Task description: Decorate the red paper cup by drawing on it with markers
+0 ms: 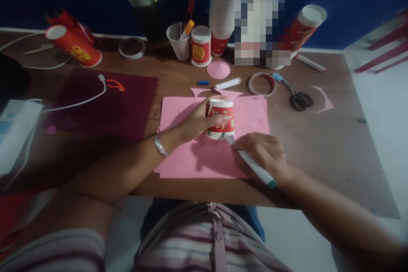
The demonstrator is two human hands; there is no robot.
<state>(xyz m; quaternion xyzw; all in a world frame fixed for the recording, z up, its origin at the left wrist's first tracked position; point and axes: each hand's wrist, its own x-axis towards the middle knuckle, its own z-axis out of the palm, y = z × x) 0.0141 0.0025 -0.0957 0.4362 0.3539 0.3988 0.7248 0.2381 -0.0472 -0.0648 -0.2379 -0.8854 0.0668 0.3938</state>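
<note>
My left hand (210, 117) is wrapped round a red and white paper cup (227, 125), thumb across its front. The cup is held above pink paper sheets (181, 161). In my right hand (263, 153) is a white marker pen (256, 168) with a green end. Its tip meets the white band low on the cup, where small green marks show. Beyond the paper lie a second white marker (228, 83), a small blue cap (203, 83) and a pink paper cone (218, 69).
Tape rolls (263, 84), black-handled scissors (301, 101) and a pink scrap (325, 100) lie to the right. Behind stand a pen cup (178, 44), another red cup (201, 49) and a tall cup stack (221, 4). At left are a purple sheet (127, 106), a white cable (76, 104) and a power strip (15, 131).
</note>
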